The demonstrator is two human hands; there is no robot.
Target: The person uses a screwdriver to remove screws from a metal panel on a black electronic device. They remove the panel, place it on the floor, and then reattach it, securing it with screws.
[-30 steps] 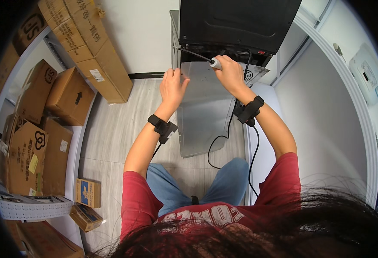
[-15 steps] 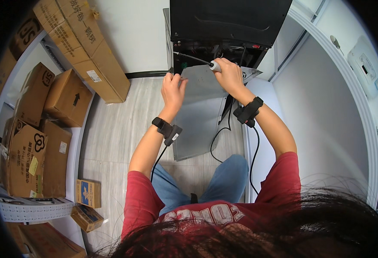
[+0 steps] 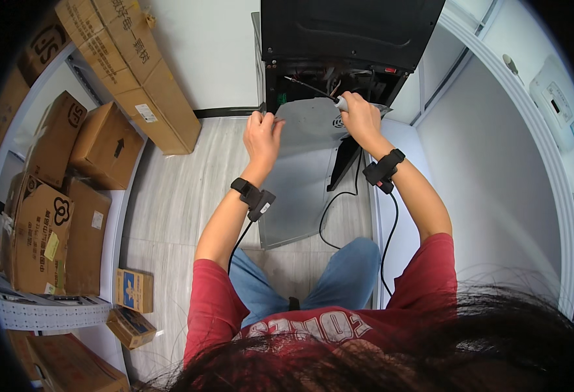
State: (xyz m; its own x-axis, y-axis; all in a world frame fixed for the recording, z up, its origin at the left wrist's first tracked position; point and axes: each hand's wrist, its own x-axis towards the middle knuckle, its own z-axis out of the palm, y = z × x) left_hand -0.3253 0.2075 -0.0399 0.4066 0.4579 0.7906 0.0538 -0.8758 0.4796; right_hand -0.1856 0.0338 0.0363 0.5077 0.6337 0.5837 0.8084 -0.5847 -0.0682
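My left hand (image 3: 262, 137) is closed at the upper left edge of a thin grey metal panel (image 3: 296, 176), its fingertips pinching there. My right hand (image 3: 363, 123) grips the pale handle of a long-shafted screwdriver (image 3: 341, 103), whose shaft points up and left. That hand also lies against the panel's upper right side, beside a round vent pattern. The panel slants down toward my knees. Just beyond it stands a black appliance (image 3: 352, 32) with its lower part uncovered, showing wires (image 3: 332, 83) inside. My right fingers are partly hidden behind the handle.
A tall carton (image 3: 149, 98) leans at the wall on the left. Shelves there hold several cardboard boxes (image 3: 107, 147), with small cartons (image 3: 134, 291) on the floor nearby. A black cable (image 3: 324, 222) loops over the floor. A white-framed partition (image 3: 496, 150) stands on the right.
My right hand and the screwdriver have moved right and slightly down. The panel has shifted a little, showing more of its round vent. My left hand has barely moved.
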